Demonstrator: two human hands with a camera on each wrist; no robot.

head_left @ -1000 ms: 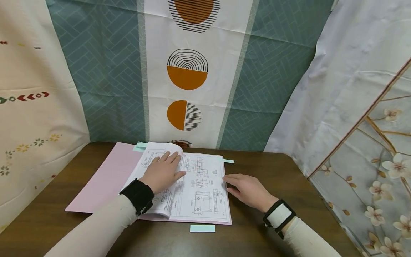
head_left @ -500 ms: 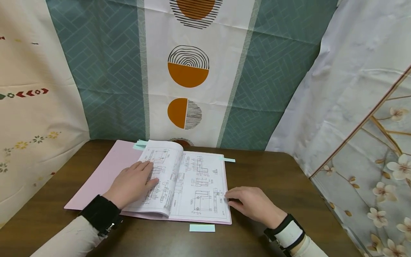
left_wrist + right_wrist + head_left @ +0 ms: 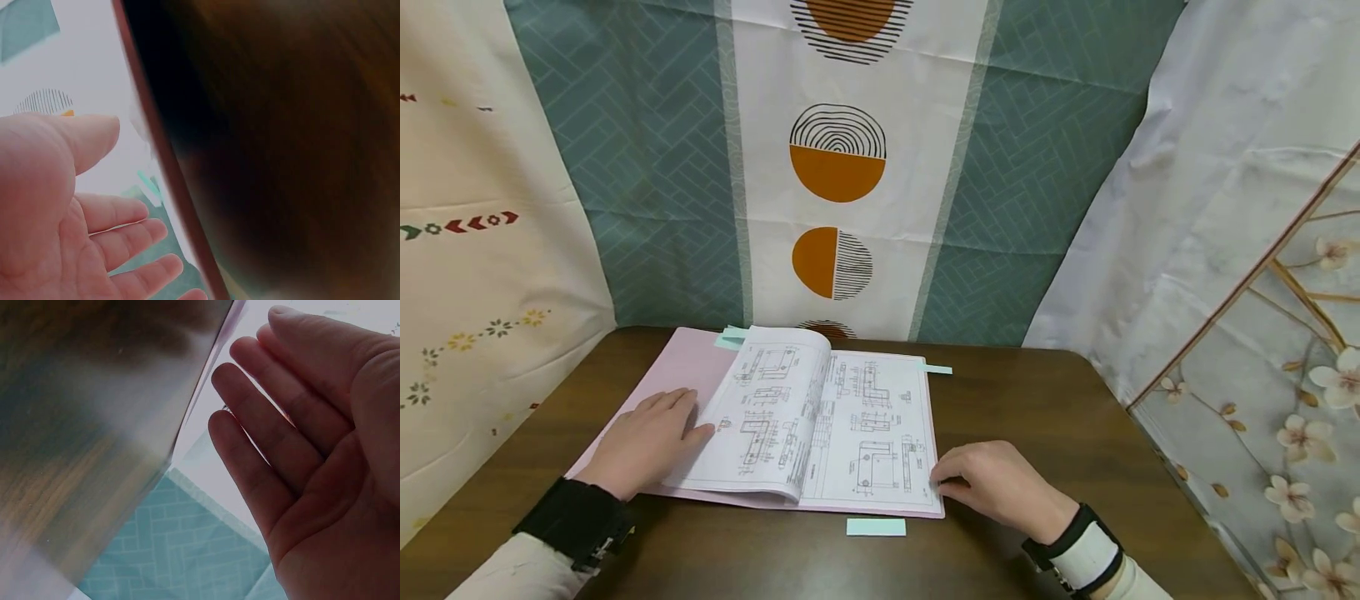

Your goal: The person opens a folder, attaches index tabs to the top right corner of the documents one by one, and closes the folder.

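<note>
An open booklet (image 3: pixel 880 483) of technical drawings with a pink cover (image 3: pixel 692 358) lies on the table. Its left-hand pages (image 3: pixel 767 400) bulge up in a curve near the spine. On the booklet's left side, my left hand (image 3: pixel 643 442) rests over the pink cover, its thumb at the edge of the pages. The left wrist view shows that hand (image 3: pixel 81 219) with its fingers extended. At the lower right corner of the booklet is my right hand (image 3: pixel 1000 487), fingertips at the edge. Its fingers (image 3: pixel 250 434) look fairly straight in the right wrist view; whether they touch paper is unclear.
A pale green sticky strip (image 3: pixel 876 527) lies on the brown table (image 3: pixel 760 554) below the booklet. Another green tab (image 3: pixel 937 369) sticks out at the upper right page edge, and more tabs (image 3: pixel 730 337) show at the top left. Patterned cloths (image 3: pixel 670 167) hang behind the table.
My left hand has slid off the turned pages, moving left and toward me onto the pink cover. The right hand has moved down along the right edge to the lower corner.
</note>
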